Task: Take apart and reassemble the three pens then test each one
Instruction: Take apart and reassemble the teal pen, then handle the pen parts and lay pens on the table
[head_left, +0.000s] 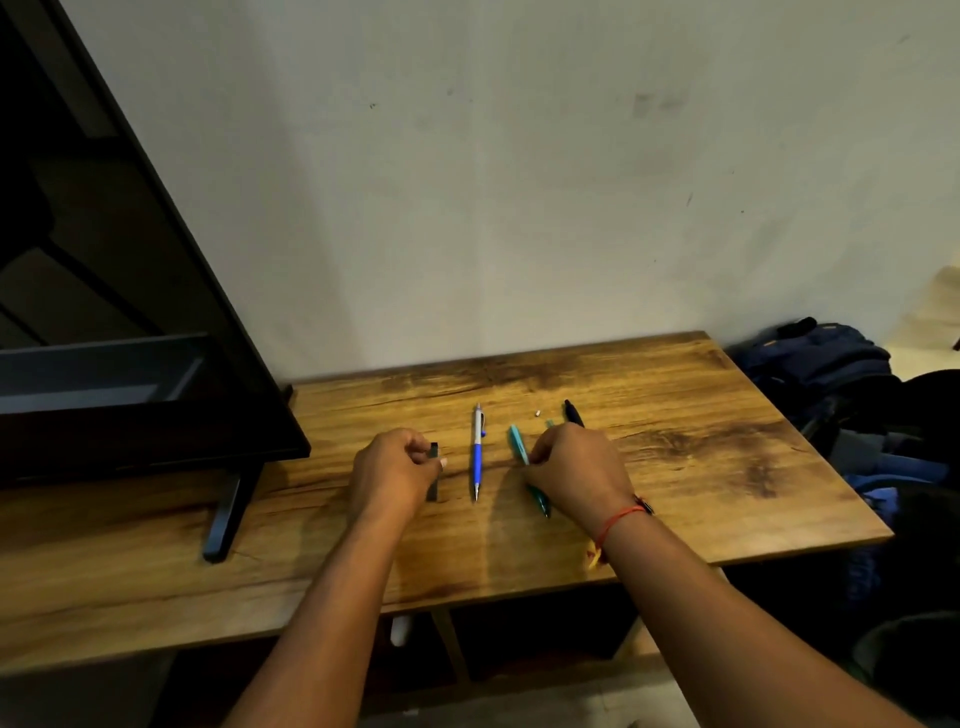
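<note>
I see a wooden desk (701, 467) with a screen's foot (223, 525) standing near its left edge. Mid-desk, a black barrel (432, 488), a blue pen (477, 457) and a teal pen (540, 501) lie side by side. Toward the back edge are a tiny white piece (537, 413) and a black pen (573, 414).

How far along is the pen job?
The blue and white click pen lies whole; done or untouched, cannot tell. In hand: the left hand pinches a dark flat piece, the right hand holds teal pen parts. A black pen part and small silver bit lie loose, so reassembly and testing seemingly remain.
</note>
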